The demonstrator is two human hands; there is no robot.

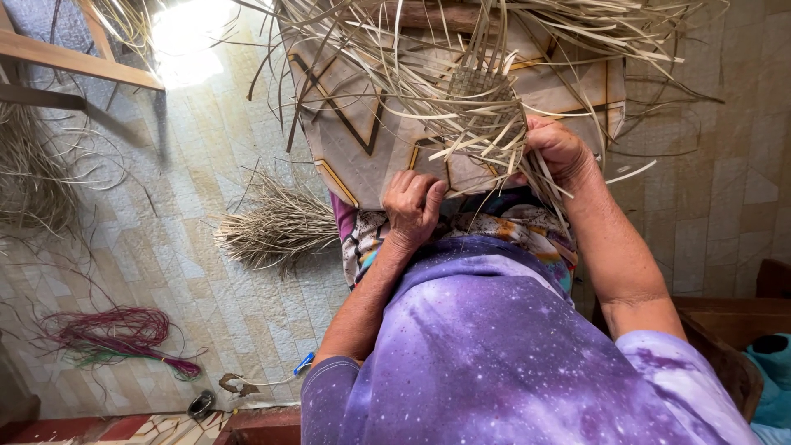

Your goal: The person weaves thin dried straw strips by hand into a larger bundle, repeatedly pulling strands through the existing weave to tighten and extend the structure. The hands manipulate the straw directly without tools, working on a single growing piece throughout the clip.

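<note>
We see dry, matt straw strips (494, 49), pale beige and stiff, partly plaited into a rough woven patch (482, 103). Beneath them lies a smooth printed cloth (354, 140), cream with brown and orange lines. Our shirt (494, 346) is soft purple cotton with a speckled print. The floor (206, 189) is worn, matt tile. On it rest a frayed bundle of dry fibre (276, 222) and glossier dyed magenta strands (115, 330). A bare wooden slat (78, 62) crosses the top left corner.

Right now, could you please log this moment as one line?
left hand: pinching straw strips | right hand: gripping woven piece | cloth: underneath | floor: straw bundle
</note>
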